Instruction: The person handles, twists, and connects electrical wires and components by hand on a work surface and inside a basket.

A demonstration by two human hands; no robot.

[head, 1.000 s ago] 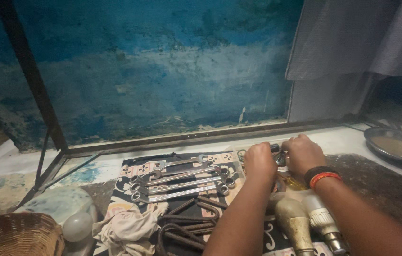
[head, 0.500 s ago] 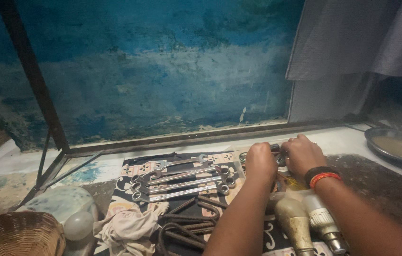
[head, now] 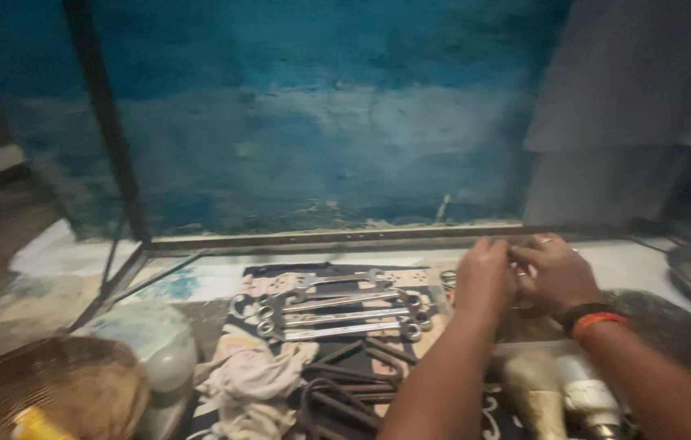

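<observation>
- Left hand [head: 484, 277] and right hand [head: 553, 273] meet above the far right of the patterned cloth [head: 268, 285], fingers curled together; blur hides what they grip.
- Row of shiny steel spanners [head: 337, 314] lies just left of hands, on that cloth.
- Crumpled white rag [head: 256, 383] lies nearer.
- Worktop [head: 199, 281] underneath.
</observation>
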